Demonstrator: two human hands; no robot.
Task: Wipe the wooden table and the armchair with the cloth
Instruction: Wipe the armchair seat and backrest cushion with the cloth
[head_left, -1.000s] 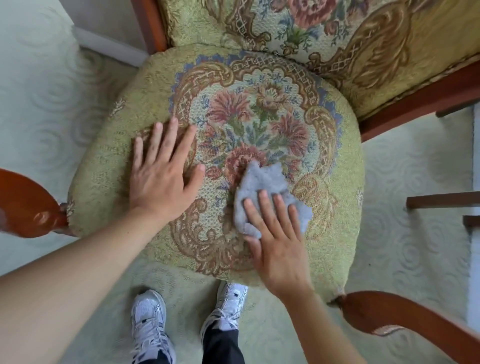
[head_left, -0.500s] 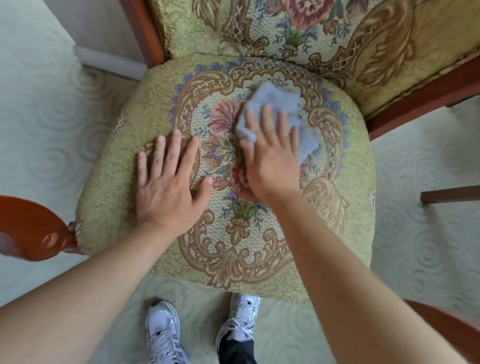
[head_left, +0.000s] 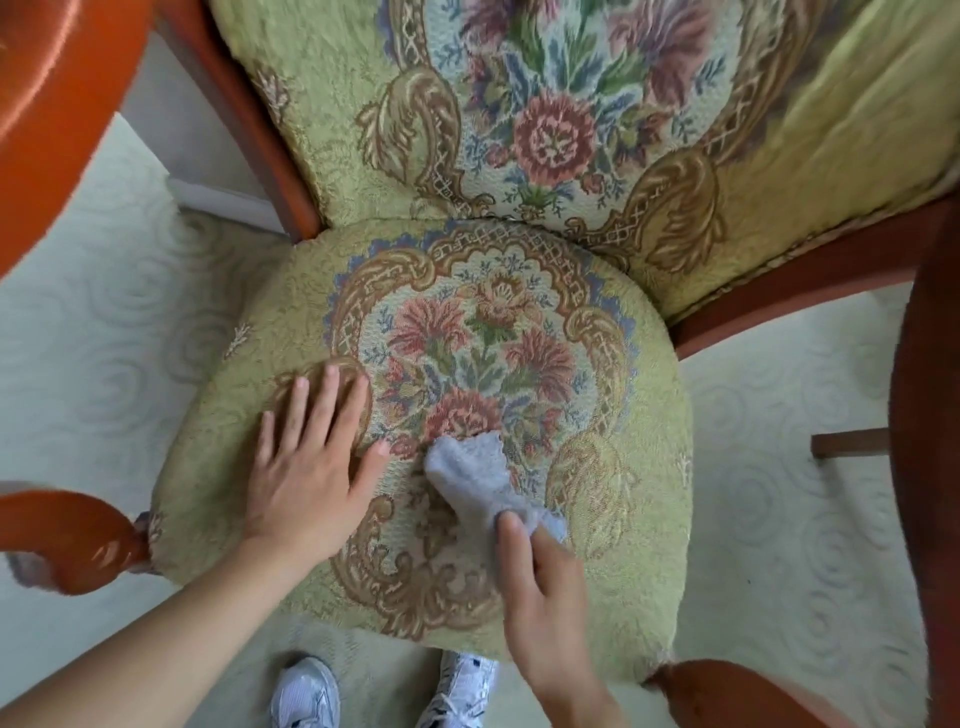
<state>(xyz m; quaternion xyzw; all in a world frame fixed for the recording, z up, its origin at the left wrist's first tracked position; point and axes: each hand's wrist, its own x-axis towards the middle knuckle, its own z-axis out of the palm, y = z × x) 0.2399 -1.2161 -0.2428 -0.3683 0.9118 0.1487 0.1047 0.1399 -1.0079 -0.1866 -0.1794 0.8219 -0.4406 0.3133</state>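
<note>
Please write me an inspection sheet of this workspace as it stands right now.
Surface: floral seat cushion of the armchair, upholstered backrest behind it.
Job's things: grey cloth lies crumpled on the front middle of the seat; the wooden table cannot be identified for certain.
Clutter: nothing seen.
Hands: left hand rests flat on the seat, fingers straight; right hand presses the near end of the cloth, blurred, so its hold is unclear.
Cables: nothing seen.
Surroundings: pale patterned carpet, wooden armrests on both sides, white trainers below the seat front.
</note>
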